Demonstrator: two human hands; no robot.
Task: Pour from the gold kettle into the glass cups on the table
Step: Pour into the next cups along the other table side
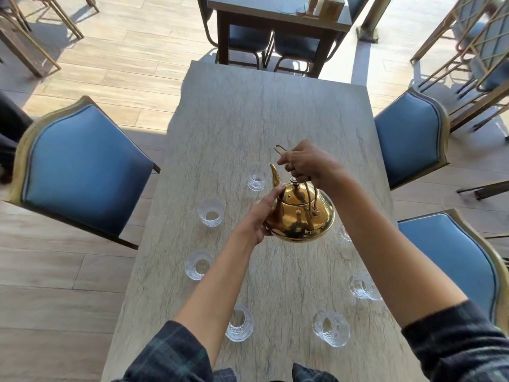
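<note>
The gold kettle (pixel 298 216) hangs above the middle of the grey table (pixel 248 119). My right hand (pixel 305 162) grips its wire handle from above. My left hand (pixel 261 213) lies against the kettle's left side at the base of the spout, thumb under the body. The spout points away from me toward the far glass cup (pixel 257 177). Several clear glass cups stand in a ring on the table: one at the left (pixel 210 212), another lower left (pixel 197 264), two near me (pixel 239 323) (pixel 332 328), one at the right (pixel 363 285). Another cup (pixel 344 232) is partly hidden behind my right forearm.
Blue padded chairs stand at the table's left (pixel 82 166) and right (pixel 410 136), with another at the near right (pixel 454 257). A second table (pixel 275 15) with chairs stands beyond the far end. Gold metal frames line the upper right.
</note>
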